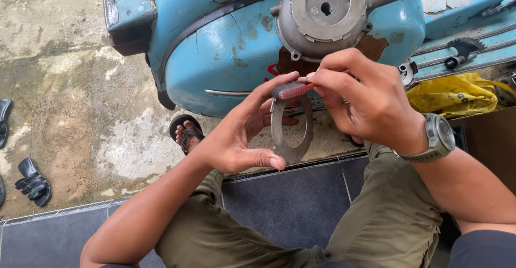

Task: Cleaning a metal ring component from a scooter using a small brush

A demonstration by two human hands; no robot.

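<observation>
Between both hands (244,131), grey metal ring (291,133)

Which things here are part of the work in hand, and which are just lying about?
In use: metal ring held in the left hand; red toothbrush in the right hand; blue scooter with its round engine cover.

Lying about: black sandals; yellow bag; cardboard box.

The left hand (236,133) was raised palm-up from a bare forearm that ran in from the lower left, fingers curled and thumb stretched forward. The right hand (365,98) arched above it, back upward, fingertips pinched together and pointing left, a watch on its bent wrist.
</observation>
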